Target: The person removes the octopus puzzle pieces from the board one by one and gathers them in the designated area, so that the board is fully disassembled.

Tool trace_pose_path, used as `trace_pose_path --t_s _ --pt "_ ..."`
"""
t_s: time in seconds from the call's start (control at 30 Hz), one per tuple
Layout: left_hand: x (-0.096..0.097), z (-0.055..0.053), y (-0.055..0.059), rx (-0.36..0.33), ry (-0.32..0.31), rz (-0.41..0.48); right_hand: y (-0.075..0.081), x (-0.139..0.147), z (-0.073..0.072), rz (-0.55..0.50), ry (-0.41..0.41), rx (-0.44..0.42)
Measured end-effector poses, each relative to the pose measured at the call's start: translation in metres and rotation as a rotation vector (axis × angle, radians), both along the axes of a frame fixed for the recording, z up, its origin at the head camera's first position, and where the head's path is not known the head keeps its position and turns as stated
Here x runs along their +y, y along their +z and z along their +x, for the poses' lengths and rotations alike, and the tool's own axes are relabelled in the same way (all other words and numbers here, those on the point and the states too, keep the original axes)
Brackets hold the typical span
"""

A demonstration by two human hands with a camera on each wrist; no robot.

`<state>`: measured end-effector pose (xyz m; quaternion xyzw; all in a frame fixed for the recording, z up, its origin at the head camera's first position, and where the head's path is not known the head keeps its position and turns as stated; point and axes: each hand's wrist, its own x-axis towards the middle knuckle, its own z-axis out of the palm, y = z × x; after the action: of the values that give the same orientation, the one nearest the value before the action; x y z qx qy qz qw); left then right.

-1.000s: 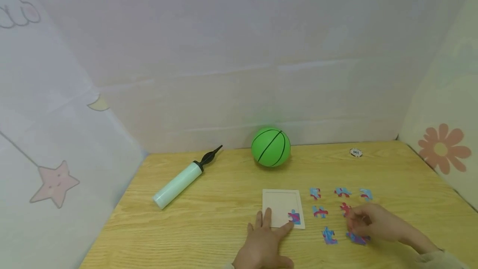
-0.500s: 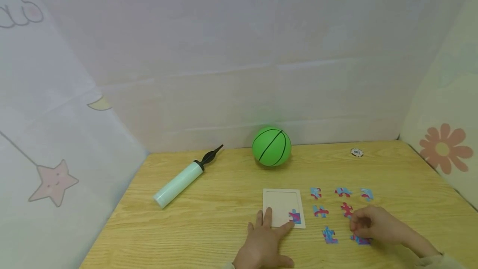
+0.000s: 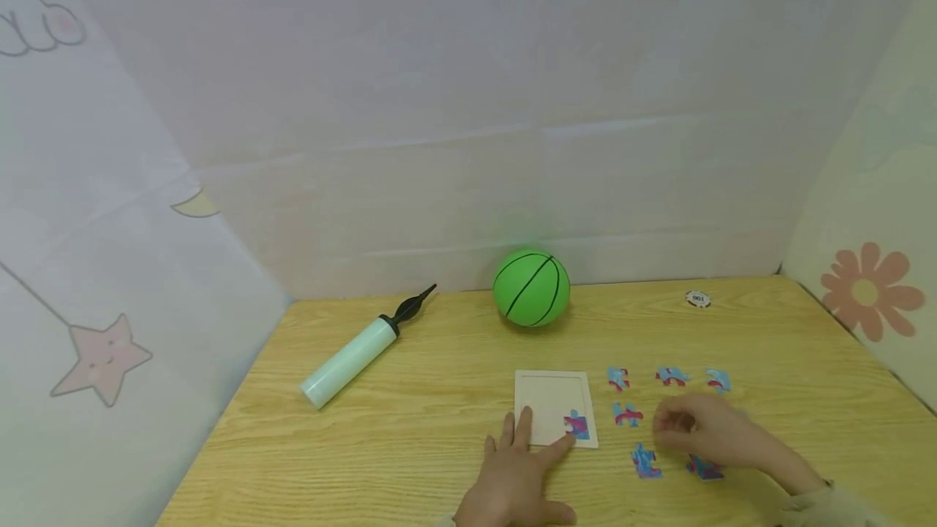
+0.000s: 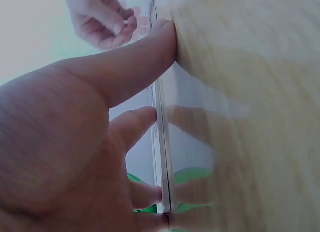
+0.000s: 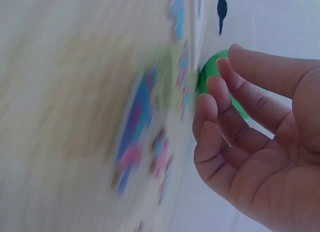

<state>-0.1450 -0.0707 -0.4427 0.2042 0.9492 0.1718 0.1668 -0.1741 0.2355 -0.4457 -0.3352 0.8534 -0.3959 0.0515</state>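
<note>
In the head view my left hand [image 3: 511,474] rests at the near edge of a small white puzzle tray [image 3: 545,397], fingers spread over its border. One blue and pink jigsaw piece [image 3: 577,425] lies in the tray's near right corner, by my left index fingertip. My right hand [image 3: 706,431] hovers over the loose pieces, fingers loosely curled. The right wrist view shows nothing between the thumb and fingers of the right hand [image 5: 260,127]. Beneath it a blue and purple piece [image 3: 704,467] shows partly, and another piece [image 3: 646,462] lies just left.
More loose pieces lie right of the tray, such as a blue and red one [image 3: 627,415] and one farther back [image 3: 672,376]. A green ball [image 3: 531,289] sits by the back wall. A hand pump [image 3: 355,360] lies left, a round chip [image 3: 699,299] back right.
My right hand has shifted left and slightly away from me, from beside the near right piece to over the red piece, which it now hides. The left hand has stayed put.
</note>
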Motion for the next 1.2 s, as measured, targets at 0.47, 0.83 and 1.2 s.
trace_pose_path --t_s 0.47,0.83,1.2 --pt "-0.003 0.0 -0.003 0.019 0.004 -0.039 0.015 -0.089 -0.032 0.094 -0.036 -0.136" --pt "-0.001 0.002 -0.001 0.025 -0.005 -0.02 0.013 -0.109 -0.042 0.12 -0.061 -0.125" --pt "-0.006 0.0 0.002 -0.02 -0.024 0.011 0.011 -0.109 -0.038 0.148 -0.071 -0.119"
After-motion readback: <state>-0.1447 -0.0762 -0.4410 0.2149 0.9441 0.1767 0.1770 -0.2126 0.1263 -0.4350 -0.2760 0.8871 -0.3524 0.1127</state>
